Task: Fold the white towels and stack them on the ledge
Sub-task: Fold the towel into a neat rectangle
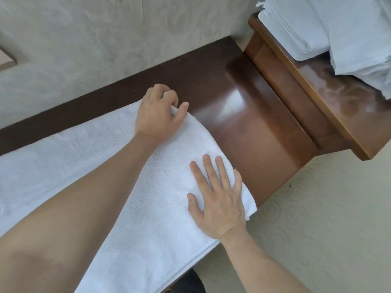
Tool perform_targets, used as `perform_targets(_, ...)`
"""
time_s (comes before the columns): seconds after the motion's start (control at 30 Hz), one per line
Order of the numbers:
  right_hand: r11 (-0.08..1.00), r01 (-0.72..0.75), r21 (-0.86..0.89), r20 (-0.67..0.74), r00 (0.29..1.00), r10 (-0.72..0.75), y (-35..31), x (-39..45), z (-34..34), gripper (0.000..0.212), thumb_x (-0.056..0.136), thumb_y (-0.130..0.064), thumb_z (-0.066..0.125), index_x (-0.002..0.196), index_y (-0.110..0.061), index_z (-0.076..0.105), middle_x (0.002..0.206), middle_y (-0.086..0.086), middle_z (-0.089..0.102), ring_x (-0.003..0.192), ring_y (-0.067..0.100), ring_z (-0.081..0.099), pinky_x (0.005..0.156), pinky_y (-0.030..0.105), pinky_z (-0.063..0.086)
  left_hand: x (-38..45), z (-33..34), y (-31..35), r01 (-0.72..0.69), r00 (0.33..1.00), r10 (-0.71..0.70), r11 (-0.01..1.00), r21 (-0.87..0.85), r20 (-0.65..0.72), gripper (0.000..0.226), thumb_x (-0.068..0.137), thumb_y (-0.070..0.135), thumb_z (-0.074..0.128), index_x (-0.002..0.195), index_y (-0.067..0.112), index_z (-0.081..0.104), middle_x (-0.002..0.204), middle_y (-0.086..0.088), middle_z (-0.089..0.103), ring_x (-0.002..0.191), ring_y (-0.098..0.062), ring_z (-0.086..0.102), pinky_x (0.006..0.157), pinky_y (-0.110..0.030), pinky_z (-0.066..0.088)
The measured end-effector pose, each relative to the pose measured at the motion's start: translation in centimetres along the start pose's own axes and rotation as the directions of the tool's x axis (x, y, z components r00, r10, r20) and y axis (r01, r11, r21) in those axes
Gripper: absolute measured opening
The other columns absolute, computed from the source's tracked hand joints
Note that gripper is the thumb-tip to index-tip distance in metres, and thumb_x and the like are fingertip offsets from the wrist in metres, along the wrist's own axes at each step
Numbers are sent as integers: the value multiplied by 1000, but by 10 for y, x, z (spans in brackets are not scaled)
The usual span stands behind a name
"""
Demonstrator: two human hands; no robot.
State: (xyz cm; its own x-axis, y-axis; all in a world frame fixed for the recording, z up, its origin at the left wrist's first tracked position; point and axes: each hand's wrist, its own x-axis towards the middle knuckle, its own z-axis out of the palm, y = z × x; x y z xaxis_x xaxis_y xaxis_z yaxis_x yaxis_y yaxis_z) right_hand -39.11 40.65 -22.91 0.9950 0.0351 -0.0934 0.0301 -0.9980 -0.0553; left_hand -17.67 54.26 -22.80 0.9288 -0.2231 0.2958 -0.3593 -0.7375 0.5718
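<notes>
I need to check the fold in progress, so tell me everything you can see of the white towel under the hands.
The white towel is terry-looking cloth with a stitched hem along its near edge. It lies flat and lengthwise on the glossy brown ledge, running out of view at the left, its near edge overhanging. The left hand pinches its far right corner, lifting it slightly. The right hand presses flat, fingers spread, near its right end.

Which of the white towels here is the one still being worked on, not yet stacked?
The towel spread along the low wooden ledge under both hands; the others sit folded in a stack on the raised wooden surface at upper right.
</notes>
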Motion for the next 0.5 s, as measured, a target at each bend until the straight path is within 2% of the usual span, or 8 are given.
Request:
perform_targets(0.07, 1000, 1, 8, -5, 1000, -1, 0, -1, -1, 68, 97, -54, 35, 159, -27, 24, 168, 4, 12, 154, 29, 10, 112, 62, 25, -4, -3, 2, -16, 998, 17, 1000, 27, -57, 31, 94, 38, 53, 75, 13, 57, 103, -5, 59, 98, -28, 52, 88, -41, 42)
perform_targets(0.17, 1000, -9, -6, -16, 1000, 9, -1, 0, -3, 66, 98, -52, 33, 158, -28, 25, 167, 4, 16, 154, 29, 13, 110, 59, 26, -11, -9, 3, 51, 994, -39, 991, 122, -98, 30, 94, 38, 55, 75, 16, 63, 107, 1, 61, 104, -31, 48, 86, -34, 31)
perform_targets(0.27, 1000, -14, 18, -19, 1000, 14, 0, 0, -5, 63, 99, -50, 32, 157, -28, 27, 166, 4, 20, 153, 30, 16, 105, 57, 29, -20, -15, 1, 175, 984, -177, 983, -55, -27, 25, 91, 37, 66, 78, 17, 58, 111, 1, 54, 98, -18, 45, 85, -8, 32)
perform_targets(0.33, 1000, -11, 21, -17, 1000, 12, 0, 1, -3, 61, 100, -49, 31, 157, -28, 27, 165, 4, 21, 152, 31, 17, 104, 57, 30, -25, -20, 4, 281, 959, -279, 939, -197, 37, 23, 87, 30, 73, 86, 17, 54, 113, 3, 47, 86, 1, 50, 75, -2, 39)
perform_targets(0.4, 1000, -12, 21, -8, 1000, 12, -1, -1, -3, 59, 101, -47, 30, 157, -28, 28, 165, 5, 22, 152, 32, 18, 102, 57, 32, -27, -25, 9, 393, 919, -386, 886, -247, 76, 30, 86, 27, 76, 98, 20, 50, 119, 5, 40, 81, 10, 52, 67, -2, 42)
perform_targets(0.43, 1000, -10, 28, -12, 1000, 11, -1, -2, -4, 58, 101, -46, 31, 156, -28, 30, 165, 5, 24, 152, 32, 20, 101, 56, 33, -26, -27, 12, 463, 885, -457, 844, -270, 88, 37, 84, 27, 78, 104, 21, 48, 123, 3, 39, 80, 7, 55, 65, -3, 43)
perform_targets(0.5, 998, 12, 54, -46, 999, -9, -2, 0, -8, 53, 101, -43, 37, 153, -29, 39, 162, 5, 31, 149, 31, 29, 96, 54, 38, -21, -34, 18, 629, 765, -632, 691, -355, 125, 47, 81, 26, 82, 111, 21, 45, 122, 2, 44, 85, -5, 58, 66, -6, 42)
